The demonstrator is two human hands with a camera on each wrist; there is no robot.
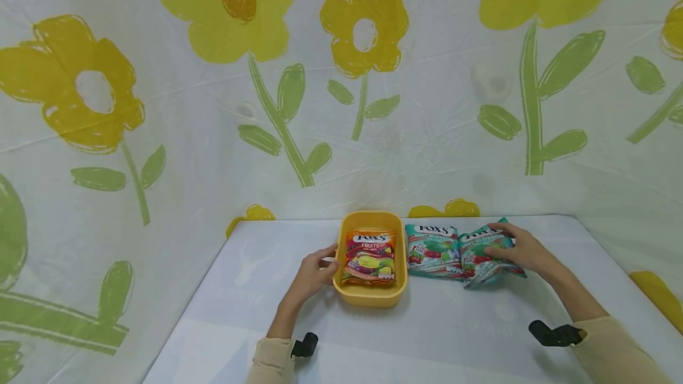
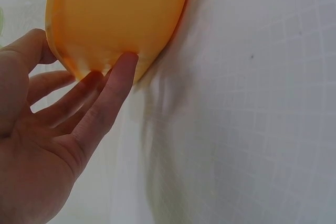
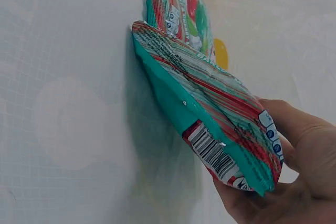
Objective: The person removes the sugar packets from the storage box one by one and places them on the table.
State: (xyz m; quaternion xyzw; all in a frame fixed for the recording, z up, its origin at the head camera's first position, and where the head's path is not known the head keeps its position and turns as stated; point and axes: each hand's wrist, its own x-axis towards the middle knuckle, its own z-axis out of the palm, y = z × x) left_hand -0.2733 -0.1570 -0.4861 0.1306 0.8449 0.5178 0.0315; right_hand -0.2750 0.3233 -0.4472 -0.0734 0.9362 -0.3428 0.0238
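Note:
A yellow plastic bin [image 1: 370, 301] on the table holds an orange-red Fox's Fruits candy bag [image 1: 370, 258]. My left hand [image 1: 315, 270] touches the bin's left outer wall, fingers extended and spread along it; the left wrist view shows the fingertips against the yellow wall. My right hand [image 1: 520, 248] grips the upper right part of a teal Fox's Mint Blossom bag [image 1: 482, 256], tilted with its barcode end showing in the right wrist view. A second teal Mint Blossom bag [image 1: 432, 250] stands between the bin and the gripped bag, which partly overlaps it.
The white table [image 1: 405, 342] ends at the back against a white curtain [image 1: 416, 153] with yellow flowers. Black camera mounts sit at both wrists, the left mount [image 1: 305, 345] and the right mount [image 1: 555, 335].

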